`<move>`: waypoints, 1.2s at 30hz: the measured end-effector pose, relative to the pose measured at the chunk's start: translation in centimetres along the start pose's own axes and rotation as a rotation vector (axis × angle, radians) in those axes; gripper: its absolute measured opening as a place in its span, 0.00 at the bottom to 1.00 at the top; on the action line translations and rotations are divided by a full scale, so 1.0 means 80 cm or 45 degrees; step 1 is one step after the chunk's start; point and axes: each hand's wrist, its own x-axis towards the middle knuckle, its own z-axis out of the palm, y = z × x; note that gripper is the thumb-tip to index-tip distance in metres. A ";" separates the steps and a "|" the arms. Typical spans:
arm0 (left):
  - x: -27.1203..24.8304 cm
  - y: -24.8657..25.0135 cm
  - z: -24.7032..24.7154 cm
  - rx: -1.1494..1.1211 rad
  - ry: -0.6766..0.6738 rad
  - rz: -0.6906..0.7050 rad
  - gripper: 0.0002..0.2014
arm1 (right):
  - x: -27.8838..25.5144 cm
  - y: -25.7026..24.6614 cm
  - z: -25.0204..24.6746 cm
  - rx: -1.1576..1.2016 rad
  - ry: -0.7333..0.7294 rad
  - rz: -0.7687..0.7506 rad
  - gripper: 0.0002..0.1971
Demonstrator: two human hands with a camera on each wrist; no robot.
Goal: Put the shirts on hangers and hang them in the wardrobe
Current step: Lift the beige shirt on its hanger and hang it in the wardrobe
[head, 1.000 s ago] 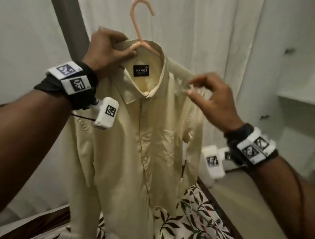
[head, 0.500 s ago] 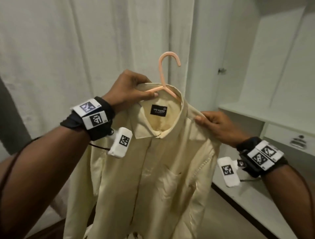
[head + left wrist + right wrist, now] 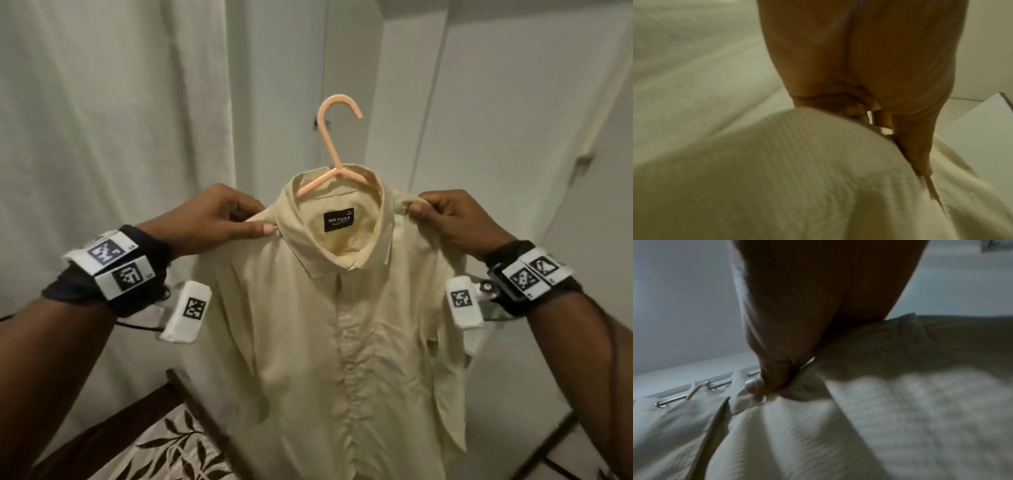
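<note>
A pale yellow shirt (image 3: 342, 342) hangs on a pink hanger (image 3: 334, 147) held up in front of me, its hook free in the air. My left hand (image 3: 239, 219) pinches the shirt's left shoulder beside the collar. My right hand (image 3: 442, 212) pinches the right shoulder. In the left wrist view the thumb and fingers of my left hand (image 3: 879, 113) squeeze the ribbed cloth of the shirt (image 3: 777, 178). In the right wrist view my right hand (image 3: 764, 386) clamps a fold of the shirt (image 3: 859, 418).
White wardrobe doors (image 3: 513, 137) stand straight ahead and to the right, with a small knob (image 3: 317, 123) behind the hook. A white curtain (image 3: 102, 120) hangs at the left. A leaf-patterned sheet on a bed (image 3: 178, 452) lies at the bottom left.
The view has swung towards the wardrobe doors. My left hand has slid from the hanger's neck to the left shoulder of the shirt; my right hand now pinches the right shoulder.
</note>
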 end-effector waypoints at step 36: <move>0.293 0.030 0.291 -0.716 0.182 -0.080 0.07 | 0.001 0.301 -0.101 -0.161 0.849 0.714 0.17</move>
